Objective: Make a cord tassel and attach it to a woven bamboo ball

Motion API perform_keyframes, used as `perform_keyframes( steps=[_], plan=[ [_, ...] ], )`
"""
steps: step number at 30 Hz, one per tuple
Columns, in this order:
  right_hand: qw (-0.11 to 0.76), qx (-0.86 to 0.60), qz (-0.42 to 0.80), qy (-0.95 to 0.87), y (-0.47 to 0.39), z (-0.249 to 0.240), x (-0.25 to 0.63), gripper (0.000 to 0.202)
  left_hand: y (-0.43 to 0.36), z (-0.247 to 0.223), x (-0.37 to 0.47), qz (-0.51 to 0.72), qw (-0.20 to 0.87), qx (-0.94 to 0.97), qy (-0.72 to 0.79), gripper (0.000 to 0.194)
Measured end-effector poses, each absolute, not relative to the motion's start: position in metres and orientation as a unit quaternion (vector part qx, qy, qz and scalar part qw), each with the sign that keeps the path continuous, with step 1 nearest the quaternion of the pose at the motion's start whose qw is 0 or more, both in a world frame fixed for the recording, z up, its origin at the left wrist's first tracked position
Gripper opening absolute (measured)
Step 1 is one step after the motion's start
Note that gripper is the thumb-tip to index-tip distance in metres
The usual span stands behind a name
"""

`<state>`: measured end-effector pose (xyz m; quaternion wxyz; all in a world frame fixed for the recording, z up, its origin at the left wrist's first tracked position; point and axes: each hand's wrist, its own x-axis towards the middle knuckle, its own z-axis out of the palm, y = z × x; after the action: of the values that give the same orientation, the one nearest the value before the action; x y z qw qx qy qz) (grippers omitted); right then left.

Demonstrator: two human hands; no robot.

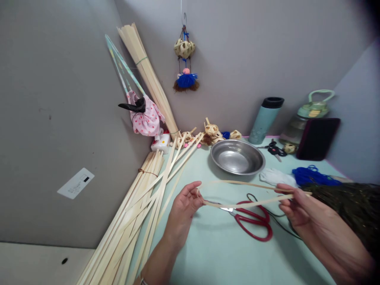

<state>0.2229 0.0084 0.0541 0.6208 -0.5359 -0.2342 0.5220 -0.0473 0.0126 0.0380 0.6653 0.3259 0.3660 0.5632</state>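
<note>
Between my two hands a thin pale bamboo strip is bent into a long narrow loop above the table. My left hand pinches the curved end between thumb and fingers. At the other end, my right hand grips the two ends of the strip together. Scissors with red handles lie on the table beneath the loop, their blades partly hidden behind the strip and my left hand. A dark cord runs beside them towards my right hand.
Bundled bamboo strips and loose ones cover the left side. A steel bowl stands behind the loop. Blue yarn, white yarn and dark fibre lie right. Behind are a tumbler, a bottle and a phone.
</note>
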Motion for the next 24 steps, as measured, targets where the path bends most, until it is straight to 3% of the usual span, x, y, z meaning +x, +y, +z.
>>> perform_keyframes(
  steps=[5,12,19,24],
  plan=[
    [0.635,-0.529,0.52,-0.215,0.0101,0.0577,0.2197,0.058,0.0123,0.0384,-0.0441,0.532,0.688,0.364,0.333,0.061],
    [0.646,-0.526,0.503,-0.229,0.009,0.056,0.2226,0.057,0.0124,0.0406,-0.0443,0.537,0.685,0.366,0.331,0.041],
    [0.648,-0.529,0.5,-0.224,0.0093,0.0533,0.222,0.058,0.0099,0.0433,-0.0431,0.54,0.691,0.385,0.287,0.068],
    [0.649,-0.534,0.496,-0.22,0.0092,0.0523,0.2199,0.058,0.0097,0.0409,-0.0434,0.531,0.698,0.387,0.284,0.059]
  ],
)
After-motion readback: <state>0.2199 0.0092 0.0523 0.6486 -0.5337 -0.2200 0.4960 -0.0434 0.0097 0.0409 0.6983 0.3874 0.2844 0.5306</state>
